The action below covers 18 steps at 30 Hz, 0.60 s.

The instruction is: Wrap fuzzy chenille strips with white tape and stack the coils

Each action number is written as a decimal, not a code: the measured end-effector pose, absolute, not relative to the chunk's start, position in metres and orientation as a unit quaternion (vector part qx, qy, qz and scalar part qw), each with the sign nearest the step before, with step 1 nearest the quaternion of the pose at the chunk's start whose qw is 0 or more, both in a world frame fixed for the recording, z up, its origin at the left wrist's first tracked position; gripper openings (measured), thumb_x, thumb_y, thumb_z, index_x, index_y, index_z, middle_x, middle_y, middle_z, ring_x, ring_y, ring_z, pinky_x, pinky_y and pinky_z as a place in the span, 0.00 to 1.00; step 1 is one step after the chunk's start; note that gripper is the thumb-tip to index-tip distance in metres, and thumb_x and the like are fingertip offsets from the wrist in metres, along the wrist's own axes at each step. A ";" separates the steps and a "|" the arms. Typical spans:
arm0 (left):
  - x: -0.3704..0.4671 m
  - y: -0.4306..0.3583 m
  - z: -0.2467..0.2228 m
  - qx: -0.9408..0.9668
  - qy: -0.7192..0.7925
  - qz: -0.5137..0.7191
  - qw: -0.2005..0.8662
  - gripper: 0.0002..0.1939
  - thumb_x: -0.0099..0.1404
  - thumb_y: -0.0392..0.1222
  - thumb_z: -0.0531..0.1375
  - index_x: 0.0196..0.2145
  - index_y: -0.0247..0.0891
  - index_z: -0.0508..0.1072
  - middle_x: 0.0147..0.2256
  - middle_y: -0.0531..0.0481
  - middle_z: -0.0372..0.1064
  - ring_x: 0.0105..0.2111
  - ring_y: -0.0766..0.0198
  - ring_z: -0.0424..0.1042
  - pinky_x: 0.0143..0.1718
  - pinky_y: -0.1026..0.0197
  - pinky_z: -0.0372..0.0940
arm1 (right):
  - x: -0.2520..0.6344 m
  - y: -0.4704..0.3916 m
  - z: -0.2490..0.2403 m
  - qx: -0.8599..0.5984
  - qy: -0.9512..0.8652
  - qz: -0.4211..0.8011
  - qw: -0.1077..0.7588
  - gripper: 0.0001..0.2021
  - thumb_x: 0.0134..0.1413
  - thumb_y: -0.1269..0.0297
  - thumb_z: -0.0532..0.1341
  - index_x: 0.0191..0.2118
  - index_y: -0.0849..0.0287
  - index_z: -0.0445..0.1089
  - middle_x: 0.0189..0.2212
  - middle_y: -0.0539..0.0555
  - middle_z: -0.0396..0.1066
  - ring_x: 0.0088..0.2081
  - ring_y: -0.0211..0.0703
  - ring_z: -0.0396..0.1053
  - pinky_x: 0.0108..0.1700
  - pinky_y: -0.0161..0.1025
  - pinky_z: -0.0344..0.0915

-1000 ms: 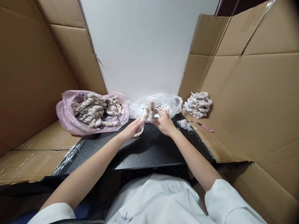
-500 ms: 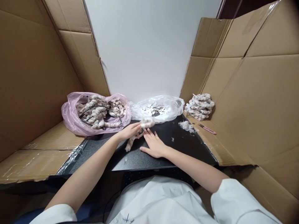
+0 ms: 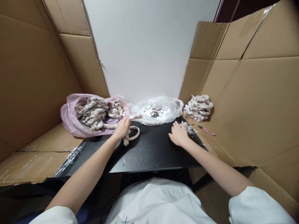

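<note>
Just left of the tape roll (image 3: 138,133), the left hand (image 3: 122,128), closed, grips a fluffy strip (image 3: 126,141); well right of it, the right hand (image 3: 178,134) — fingers curled, grasp unclear — meets loose fluff (image 3: 189,128).

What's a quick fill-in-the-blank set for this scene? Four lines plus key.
1. The hand gripping the furry strip is the person's ____ one.
2. The plastic bag farthest left is ____.
3. The right hand is at loose fluff on the ____ tabletop.
4. The pink-handled snips lie on ____.

Missing: left; pink; black; cardboard.
</note>
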<state>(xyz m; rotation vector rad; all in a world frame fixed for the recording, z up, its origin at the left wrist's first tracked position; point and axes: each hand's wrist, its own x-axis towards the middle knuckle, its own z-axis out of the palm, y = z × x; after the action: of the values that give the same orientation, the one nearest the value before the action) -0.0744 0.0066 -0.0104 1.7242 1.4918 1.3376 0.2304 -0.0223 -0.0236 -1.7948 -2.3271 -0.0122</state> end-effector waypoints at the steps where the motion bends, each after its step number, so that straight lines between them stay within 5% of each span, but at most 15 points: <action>1: -0.075 0.008 -0.011 0.615 0.542 0.518 0.245 0.12 0.61 0.48 0.48 0.24 0.40 0.59 0.18 0.57 0.56 0.18 0.67 0.59 0.22 0.63 0.56 | 0.210 -0.028 -0.022 -0.592 -0.800 0.013 0.094 0.31 0.57 0.53 0.52 0.59 0.73 0.61 0.62 0.72 0.53 0.66 0.63 0.43 0.64 0.63 0.24; 5: -0.078 0.015 -0.015 0.558 0.515 0.592 0.270 0.11 0.61 0.47 0.45 0.24 0.40 0.55 0.19 0.58 0.52 0.16 0.69 0.56 0.19 0.65 0.55 | 0.131 -0.035 -0.027 -0.442 -0.886 0.095 0.105 0.33 0.61 0.50 0.46 0.65 0.69 0.51 0.66 0.65 0.43 0.68 0.54 0.38 0.66 0.58 0.36; 8: -0.077 0.016 -0.018 0.549 0.496 0.604 0.296 0.11 0.61 0.47 0.45 0.24 0.41 0.54 0.19 0.58 0.51 0.16 0.70 0.54 0.18 0.65 0.53 | 0.112 -0.026 -0.036 -0.375 -0.911 0.128 0.111 0.36 0.62 0.47 0.45 0.67 0.67 0.44 0.67 0.62 0.38 0.68 0.52 0.33 0.66 0.57 0.35; 18: -0.063 0.005 -0.017 0.605 0.478 0.554 0.315 0.13 0.62 0.49 0.47 0.23 0.41 0.56 0.19 0.56 0.53 0.16 0.68 0.55 0.19 0.64 0.53 | 0.265 -0.012 -0.037 -0.444 -0.882 0.133 0.084 0.34 0.60 0.44 0.45 0.66 0.60 0.49 0.67 0.59 0.42 0.68 0.49 0.38 0.67 0.54 0.33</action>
<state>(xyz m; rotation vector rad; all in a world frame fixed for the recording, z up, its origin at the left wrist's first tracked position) -0.0634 0.0047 -0.0172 1.5933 1.2596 1.4604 0.2653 -0.0118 -0.0366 -1.3249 -2.6312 0.3971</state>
